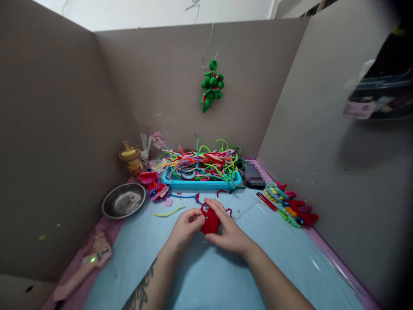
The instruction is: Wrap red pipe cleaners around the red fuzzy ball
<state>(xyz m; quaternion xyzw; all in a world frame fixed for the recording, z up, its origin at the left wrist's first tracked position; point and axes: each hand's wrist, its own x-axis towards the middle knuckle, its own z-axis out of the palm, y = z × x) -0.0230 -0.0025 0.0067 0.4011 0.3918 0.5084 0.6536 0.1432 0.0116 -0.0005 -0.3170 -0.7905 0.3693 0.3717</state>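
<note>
A rounded red fuzzy piece (211, 222), seemingly worked from pipe cleaner, sits between my two hands above the blue table cover. My right hand (228, 231) curves round its right side, fingers over the top and thumb beneath. On the left side, the thumb and forefinger of my left hand (189, 224) pinch at the edge by a small red loop. A short red strand end (229, 212) shows behind my right fingers. Beyond them lies a blue pipe cleaner (183, 196) with a red bit on it; its near end is hidden.
Behind stands a blue tray (200, 185) heaped with pipe cleaners. At left are a metal bowl (111, 202) with small white pieces and a pink glue gun (84, 272), its light green. A red-handled tool (268, 202) and colourful fuzzy figures (292, 206) lie right. Grey partitions enclose three sides.
</note>
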